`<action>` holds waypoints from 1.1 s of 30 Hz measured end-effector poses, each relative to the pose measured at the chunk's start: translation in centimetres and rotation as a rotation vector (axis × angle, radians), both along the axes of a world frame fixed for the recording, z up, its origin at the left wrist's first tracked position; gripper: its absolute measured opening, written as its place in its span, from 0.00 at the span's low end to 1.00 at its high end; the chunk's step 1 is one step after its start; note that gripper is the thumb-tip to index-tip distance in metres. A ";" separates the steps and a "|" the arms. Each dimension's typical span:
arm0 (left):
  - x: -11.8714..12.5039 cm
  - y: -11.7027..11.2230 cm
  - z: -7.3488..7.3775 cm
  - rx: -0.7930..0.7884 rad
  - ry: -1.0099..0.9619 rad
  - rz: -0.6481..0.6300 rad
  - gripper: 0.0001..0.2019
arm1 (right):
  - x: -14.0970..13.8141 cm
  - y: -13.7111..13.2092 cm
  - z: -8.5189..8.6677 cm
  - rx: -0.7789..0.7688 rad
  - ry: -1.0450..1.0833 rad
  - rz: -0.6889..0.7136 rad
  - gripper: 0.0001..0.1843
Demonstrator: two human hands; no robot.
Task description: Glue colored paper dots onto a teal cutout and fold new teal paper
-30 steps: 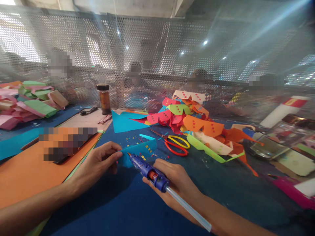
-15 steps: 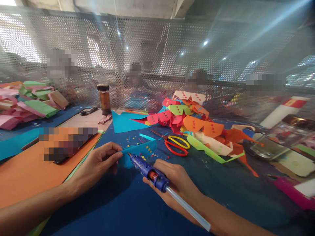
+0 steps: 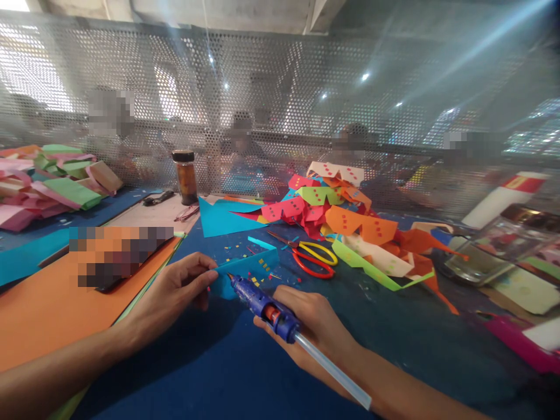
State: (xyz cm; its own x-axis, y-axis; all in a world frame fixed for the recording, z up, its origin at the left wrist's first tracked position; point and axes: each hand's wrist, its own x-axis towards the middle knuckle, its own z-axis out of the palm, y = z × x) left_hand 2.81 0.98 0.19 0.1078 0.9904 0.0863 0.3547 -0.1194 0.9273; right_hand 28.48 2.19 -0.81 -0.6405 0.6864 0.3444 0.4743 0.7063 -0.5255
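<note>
My left hand (image 3: 192, 280) is closed, thumb and fingers pinching the left end of a folded blue paper cutout (image 3: 251, 265) that bears small yellow squares. In my right hand (image 3: 301, 315) is a dark blue glue gun (image 3: 262, 306), fingers wrapped round its handle. Its nozzle points at the cutout close to my left fingertips; whether it touches I cannot tell. A clear glue stick (image 3: 335, 370) juts from the gun's back. Tiny coloured paper squares (image 3: 256, 281) lie scattered beside the cutout. Scissors (image 3: 312, 259) with red and yellow handles rest just beyond.
A heap of coloured paper cutouts (image 3: 301, 210) rises behind the scissors. Orange sheets (image 3: 44, 326) with a blurred dark object (image 3: 131, 262) lie at left. A lidded jar (image 3: 186, 181) stands at the back, before a perforated screen (image 3: 271, 76). A clear container (image 3: 485, 251) is at right.
Almost nothing differs. Both hands, the blue cutout and the glue gun keep their places; the glue stick's rear end has shifted very slightly left.
</note>
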 end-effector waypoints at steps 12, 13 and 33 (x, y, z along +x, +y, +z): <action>-0.2 0.1 -0.3 -0.017 -0.027 -0.008 0.12 | 0.2 0.0 0.0 0.007 -0.022 -0.029 0.09; -0.3 0.1 -0.3 -0.017 -0.029 -0.015 0.12 | 0.2 -0.1 0.0 0.005 -0.023 -0.029 0.09; -0.1 0.4 0.0 -0.081 -0.137 -0.008 0.15 | -1.0 -0.9 3.1 -0.247 0.135 -0.095 0.15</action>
State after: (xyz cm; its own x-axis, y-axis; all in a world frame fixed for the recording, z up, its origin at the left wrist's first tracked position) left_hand 2.75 1.40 0.16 0.1081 0.9939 0.0200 0.2240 -0.0440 0.9736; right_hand 27.52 1.26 2.29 -0.5293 0.8146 0.2372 0.4462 0.5051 -0.7388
